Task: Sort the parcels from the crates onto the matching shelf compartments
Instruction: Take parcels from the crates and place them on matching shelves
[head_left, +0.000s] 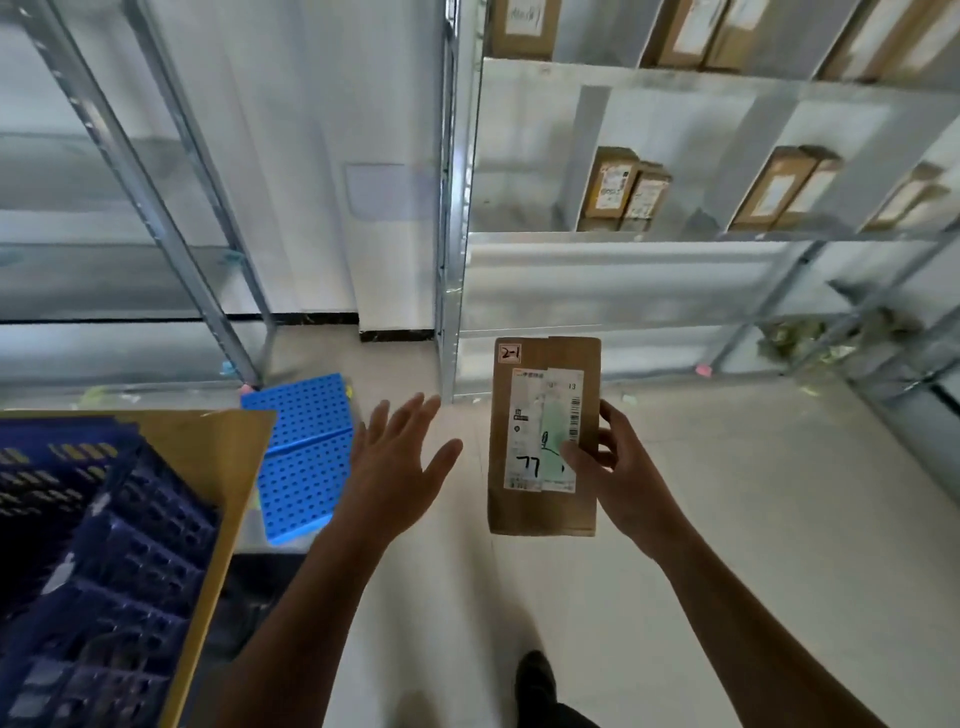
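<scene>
Pinching parcel, long axis upright, "2-1" end topmost: right hand; left hand spread.

My left hand is out in front, fingers straight and spread, holding nothing. To its right, my right hand grips the parcel by its right edge, thumb across the front. Both bare forearms reach forward.

We count one compartment shelf and one bare rack left of it. Its middle level carries six boxed parcels, the rightmost two blurred; one parcel marked 2-1 is in front of it. Lower left of it: one dark blue crate, one light blue panel.
</scene>
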